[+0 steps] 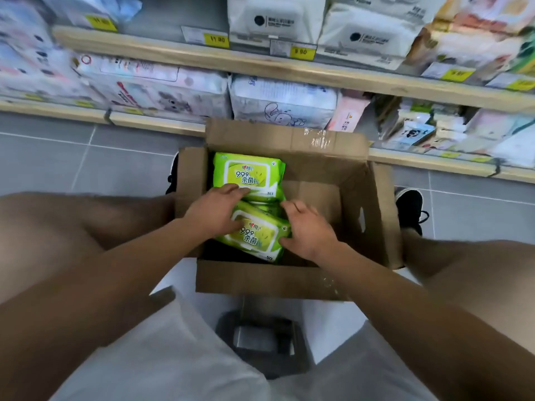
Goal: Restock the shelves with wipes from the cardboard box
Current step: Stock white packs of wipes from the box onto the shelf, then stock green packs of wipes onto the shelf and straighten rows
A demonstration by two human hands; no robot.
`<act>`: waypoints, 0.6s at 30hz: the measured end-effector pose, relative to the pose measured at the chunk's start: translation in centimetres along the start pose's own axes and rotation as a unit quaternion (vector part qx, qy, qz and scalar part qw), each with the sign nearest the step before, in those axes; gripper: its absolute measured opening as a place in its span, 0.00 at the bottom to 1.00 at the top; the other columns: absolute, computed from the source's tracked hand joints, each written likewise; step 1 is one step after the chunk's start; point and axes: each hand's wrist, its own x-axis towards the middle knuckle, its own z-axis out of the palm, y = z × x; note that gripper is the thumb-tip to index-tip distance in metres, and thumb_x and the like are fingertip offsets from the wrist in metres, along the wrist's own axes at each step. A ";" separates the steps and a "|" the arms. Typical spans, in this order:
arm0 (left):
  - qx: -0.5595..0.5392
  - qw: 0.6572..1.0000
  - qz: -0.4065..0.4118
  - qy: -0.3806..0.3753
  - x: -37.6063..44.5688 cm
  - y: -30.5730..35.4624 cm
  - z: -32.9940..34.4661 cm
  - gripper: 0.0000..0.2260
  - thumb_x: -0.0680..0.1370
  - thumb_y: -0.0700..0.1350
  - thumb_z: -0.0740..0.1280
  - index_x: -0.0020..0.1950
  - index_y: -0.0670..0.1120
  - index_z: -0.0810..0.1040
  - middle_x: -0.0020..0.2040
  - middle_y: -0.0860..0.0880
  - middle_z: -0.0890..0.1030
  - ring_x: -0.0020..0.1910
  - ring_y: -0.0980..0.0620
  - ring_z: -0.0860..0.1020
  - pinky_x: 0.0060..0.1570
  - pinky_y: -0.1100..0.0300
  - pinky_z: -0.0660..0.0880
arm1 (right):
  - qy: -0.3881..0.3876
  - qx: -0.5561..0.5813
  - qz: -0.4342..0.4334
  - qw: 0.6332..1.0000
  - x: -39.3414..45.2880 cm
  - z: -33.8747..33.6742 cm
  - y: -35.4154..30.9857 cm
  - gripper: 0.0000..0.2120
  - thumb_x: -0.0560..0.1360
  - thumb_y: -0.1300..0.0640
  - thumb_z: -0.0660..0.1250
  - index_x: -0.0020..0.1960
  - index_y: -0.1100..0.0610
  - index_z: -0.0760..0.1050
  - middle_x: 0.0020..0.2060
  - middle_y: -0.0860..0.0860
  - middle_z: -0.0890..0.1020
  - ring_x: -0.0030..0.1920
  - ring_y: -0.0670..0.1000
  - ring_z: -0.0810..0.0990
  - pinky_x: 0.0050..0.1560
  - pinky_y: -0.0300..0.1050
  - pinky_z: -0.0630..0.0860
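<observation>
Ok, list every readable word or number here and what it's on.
"999" with "杀菌": near green wipes pack.
"999" with "杀菌", and "80": far green wipes pack.
"11.90", roughly: left yellow price tag.
"9.90", roughly: middle yellow price tag.
Other tags and shelf packaging: too blurred.

The person wears white shorts (162, 357) and black lace-up shoes (411, 211), arms bare
</observation>
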 end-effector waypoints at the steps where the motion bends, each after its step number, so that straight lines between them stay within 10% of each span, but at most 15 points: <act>1: 0.001 1.000 -0.004 -0.019 0.4 -0.5 0.4 0.36 0.71 0.55 0.71 0.76 0.53 0.60 0.74 0.46 0.64 0.68 0.43 0.69 0.63 0.52 0.69 | -0.018 -0.011 -0.007 1.000 0.5 0.4 0.0 0.38 0.71 0.47 0.70 0.75 0.53 0.56 0.70 0.51 0.64 0.67 0.59 0.66 0.64 0.52 0.70; 7: -0.027 0.992 -0.053 -0.115 2.4 -1.9 3.3 0.42 0.66 0.53 0.76 0.76 0.54 0.59 0.75 0.46 0.58 0.67 0.42 0.70 0.62 0.50 0.71 | -0.062 -0.017 -0.004 0.998 3.4 2.0 0.2 0.40 0.69 0.44 0.72 0.74 0.52 0.57 0.69 0.51 0.65 0.66 0.58 0.68 0.61 0.54 0.73; 18: -0.087 0.993 -0.030 -0.072 2.5 -2.6 4.6 0.34 0.60 0.49 0.79 0.64 0.49 0.74 0.64 0.44 0.66 0.52 0.40 0.76 0.53 0.50 0.76 | -0.173 0.079 0.017 0.982 8.6 4.9 -0.3 0.51 0.61 0.36 0.76 0.74 0.55 0.58 0.68 0.56 0.70 0.65 0.59 0.71 0.61 0.52 0.73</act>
